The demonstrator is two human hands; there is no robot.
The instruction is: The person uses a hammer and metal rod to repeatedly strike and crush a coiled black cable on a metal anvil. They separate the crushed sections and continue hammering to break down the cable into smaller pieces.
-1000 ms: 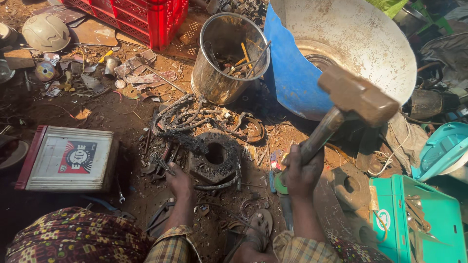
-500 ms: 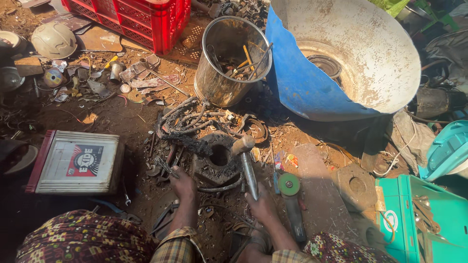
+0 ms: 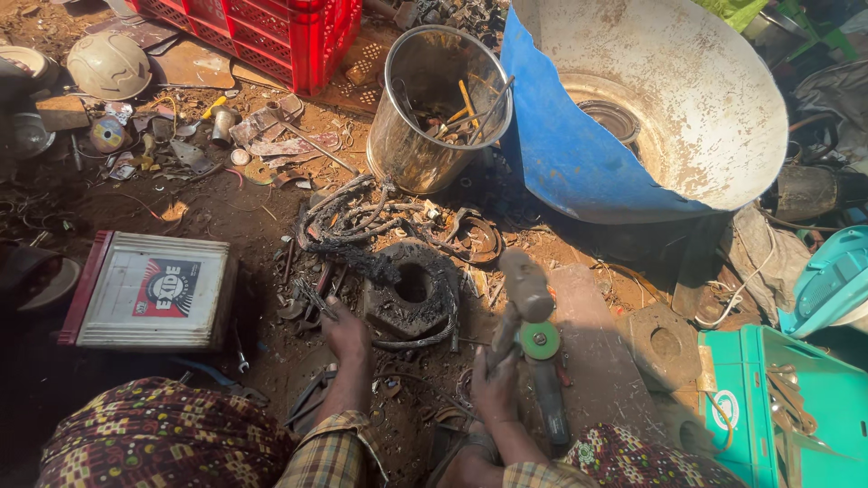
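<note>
My right hand grips the handle of a heavy hammer, whose metal head sits low, just right of a blackened ring-shaped metal part on the dirt. My left hand rests on the ground against that part's left edge, fingers down among burnt wires. An angle grinder with a green disc lies on the ground beside my right hand. My checked sleeves show at the bottom.
A steel bucket of scrap stands behind the part. A big blue-and-white drum half lies to the right, a red crate at the back, a boxy battery at left, green cases at right. Small scrap litters the dirt.
The hammer, raised high at the right a second ago, came down onto the ring-shaped part and now sits just right of it. My left hand stayed beside the part.
</note>
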